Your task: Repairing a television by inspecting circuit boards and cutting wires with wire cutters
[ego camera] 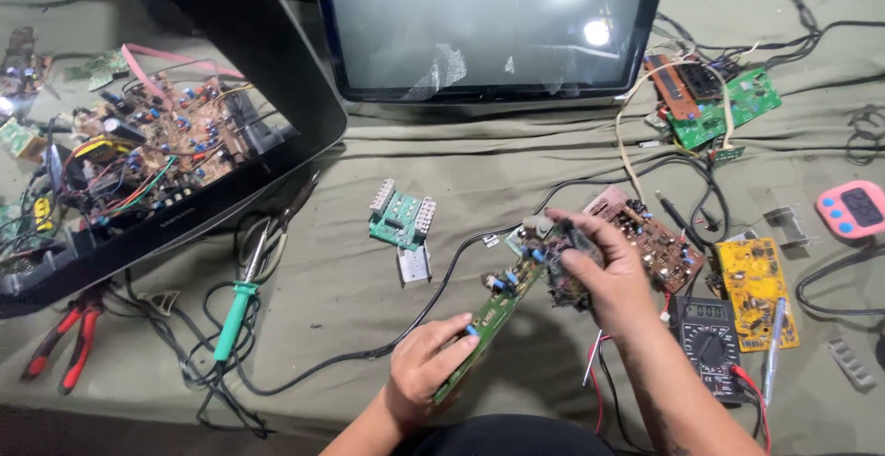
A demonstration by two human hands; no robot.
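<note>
1. Left hand [426, 364]: closed on the near end of a long green circuit board [493, 319], held tilted above the cloth-covered table [516, 170].
2. Right hand [595, 267]: fingers curled around a dark clump of parts [567, 267] at the far end of the same board.
3. Just right of the right hand: brown circuit board [654, 239], multimeter [708, 336] with red leads, yellow circuit board [756, 290].
4. Left of the hands: small green board with white connectors [401, 219], black cable [433, 304] passing under the held board, soldering iron with green handle [238, 313], red-handled pliers [69, 336].
5. Far left: opened television chassis [147, 156] with exposed wiring.
6. Far side: television screen [489, 23]; green board with ribbon cables [724, 106] to its right.
7. Right edge: pink timer [853, 209].
</note>
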